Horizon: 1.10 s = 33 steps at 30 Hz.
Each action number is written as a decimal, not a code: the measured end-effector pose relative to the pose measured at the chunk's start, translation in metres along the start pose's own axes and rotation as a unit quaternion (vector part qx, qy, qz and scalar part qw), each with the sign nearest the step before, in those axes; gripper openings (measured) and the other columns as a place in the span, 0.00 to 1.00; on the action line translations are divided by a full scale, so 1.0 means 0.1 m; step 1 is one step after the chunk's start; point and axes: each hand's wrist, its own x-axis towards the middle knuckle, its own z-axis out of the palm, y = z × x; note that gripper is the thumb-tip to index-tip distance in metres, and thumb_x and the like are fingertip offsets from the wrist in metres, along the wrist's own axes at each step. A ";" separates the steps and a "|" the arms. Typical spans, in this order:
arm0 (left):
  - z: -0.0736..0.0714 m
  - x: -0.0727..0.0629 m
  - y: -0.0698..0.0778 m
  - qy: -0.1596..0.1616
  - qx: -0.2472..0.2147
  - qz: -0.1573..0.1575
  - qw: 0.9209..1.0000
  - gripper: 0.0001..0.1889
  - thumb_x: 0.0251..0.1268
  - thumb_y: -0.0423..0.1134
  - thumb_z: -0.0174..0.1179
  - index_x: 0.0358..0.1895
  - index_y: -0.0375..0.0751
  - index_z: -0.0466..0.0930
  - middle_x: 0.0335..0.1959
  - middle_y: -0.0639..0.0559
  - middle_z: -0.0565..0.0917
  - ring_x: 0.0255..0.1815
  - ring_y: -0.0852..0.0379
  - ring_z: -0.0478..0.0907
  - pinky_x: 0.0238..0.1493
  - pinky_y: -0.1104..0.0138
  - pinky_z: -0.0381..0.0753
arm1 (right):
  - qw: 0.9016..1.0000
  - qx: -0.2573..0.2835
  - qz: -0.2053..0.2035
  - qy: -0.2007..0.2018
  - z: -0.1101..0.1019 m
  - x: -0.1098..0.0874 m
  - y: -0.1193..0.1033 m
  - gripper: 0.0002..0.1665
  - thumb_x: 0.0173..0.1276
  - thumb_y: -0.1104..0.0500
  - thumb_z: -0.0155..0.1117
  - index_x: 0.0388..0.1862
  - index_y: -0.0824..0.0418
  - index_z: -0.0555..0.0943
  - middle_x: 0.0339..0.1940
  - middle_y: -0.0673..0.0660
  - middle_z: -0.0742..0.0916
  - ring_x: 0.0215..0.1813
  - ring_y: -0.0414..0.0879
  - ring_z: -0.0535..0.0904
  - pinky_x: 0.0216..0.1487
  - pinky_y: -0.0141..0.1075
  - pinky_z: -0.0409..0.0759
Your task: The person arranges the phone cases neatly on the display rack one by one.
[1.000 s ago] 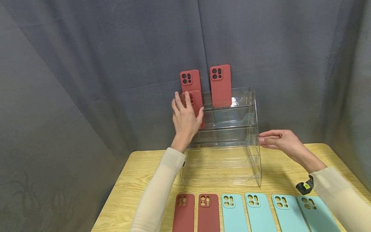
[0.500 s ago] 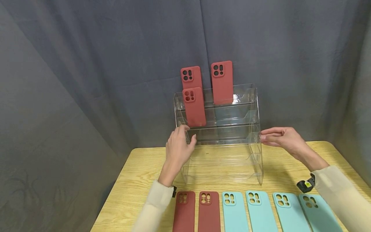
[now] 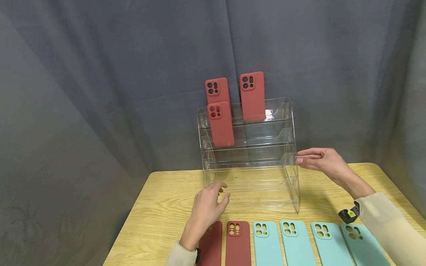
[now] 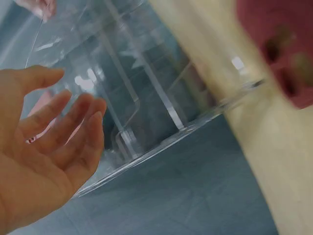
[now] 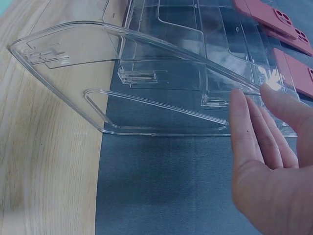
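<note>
A clear tiered acrylic display rack (image 3: 249, 162) stands on the table. Two red phone cases lean upright on its top tier, one at left (image 3: 217, 88) and one further right (image 3: 253, 96). A third red phone case (image 3: 222, 127) stands one tier lower on the left. My left hand (image 3: 206, 207), fingers loosely bent and holding nothing, hovers before the rack's lower left, partly covering a dark red phone case (image 3: 211, 247). My right hand (image 3: 326, 162) touches the rack's right side panel with its fingertips, fingers nearly straight and thumb near the front edge (image 5: 195, 56).
Along the table's front lies a row of phone cases: another dark red phone case (image 3: 238, 244) and several turquoise phone cases (image 3: 269, 247). Grey curtains (image 3: 149, 74) hang behind and beside the wooden table (image 3: 156, 207).
My left hand has come off the lower red phone case and moved down toward the row of cases. That case stays on the rack. My right hand keeps its place.
</note>
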 end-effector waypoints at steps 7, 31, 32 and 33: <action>0.09 -0.32 -0.12 -0.100 -0.013 -0.025 0.995 0.12 0.69 0.42 0.71 0.52 0.44 0.88 0.39 0.48 0.91 0.34 0.58 0.87 0.27 0.73 0.77 | 0.999 0.020 -0.020 0.019 0.02 0.01 0.00 0.38 0.72 0.54 0.74 0.73 0.73 0.73 0.48 0.33 0.91 0.51 0.29 0.88 0.53 0.25 0.87; 0.28 -0.78 -0.43 -0.202 0.019 -0.077 0.976 0.24 0.60 0.50 0.77 0.57 0.45 0.86 0.56 0.43 0.85 0.50 0.46 0.83 0.36 0.57 0.85 | 0.997 0.064 -0.023 0.047 0.09 0.10 0.03 0.38 0.70 0.56 0.75 0.70 0.77 0.74 0.44 0.35 0.91 0.49 0.35 0.91 0.55 0.32 0.89; 0.27 -0.78 -0.43 -0.207 0.018 -0.082 0.975 0.25 0.60 0.50 0.78 0.58 0.45 0.85 0.56 0.43 0.84 0.51 0.46 0.83 0.37 0.56 0.85 | 0.997 0.058 -0.022 0.049 0.10 0.11 0.02 0.39 0.71 0.56 0.75 0.70 0.77 0.73 0.44 0.34 0.90 0.49 0.34 0.91 0.55 0.31 0.89; 0.27 -0.78 -0.42 -0.211 0.017 -0.088 0.973 0.26 0.60 0.51 0.78 0.59 0.44 0.85 0.57 0.43 0.84 0.52 0.45 0.82 0.37 0.55 0.85 | 0.997 0.053 -0.020 0.050 0.10 0.11 0.02 0.39 0.71 0.55 0.75 0.71 0.77 0.72 0.43 0.34 0.90 0.49 0.34 0.90 0.56 0.32 0.89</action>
